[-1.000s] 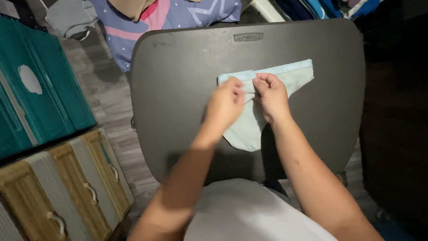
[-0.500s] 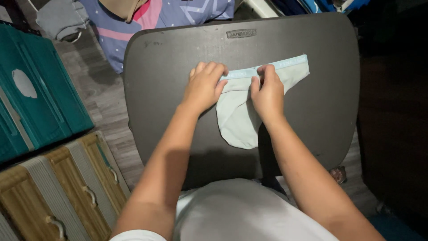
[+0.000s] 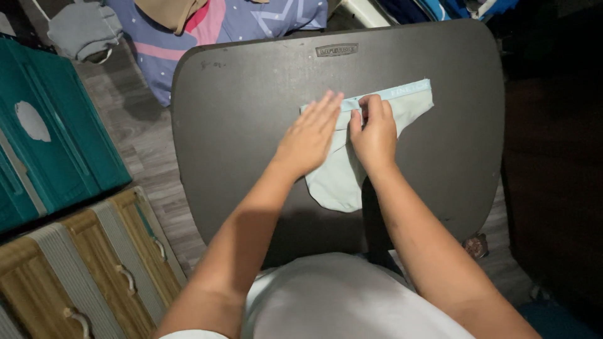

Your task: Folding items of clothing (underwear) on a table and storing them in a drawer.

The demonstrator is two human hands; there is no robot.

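A pale mint-green pair of underwear [image 3: 405, 107] with a light blue waistband lies flat on a dark grey lap table [image 3: 251, 125]. My left hand [image 3: 309, 138] rests flat on its left side, fingers stretched out together and pressing the cloth down. My right hand [image 3: 375, 132] is beside it, fingers curled and pinching the waistband near the middle. The garment's left part is folded in under my hands; its lower end points toward me.
Teal storage bins [image 3: 50, 138] stand at the left, with wood-look drawers [image 3: 94, 263] below them. A heap of clothes, blue, pink and grey [image 3: 188, 25], lies on the floor beyond the table. Dark space runs along the right side.
My left hand has moved right from the waistband's left end and now lies flat over the folded-in left side. My right hand has stayed on the waistband.
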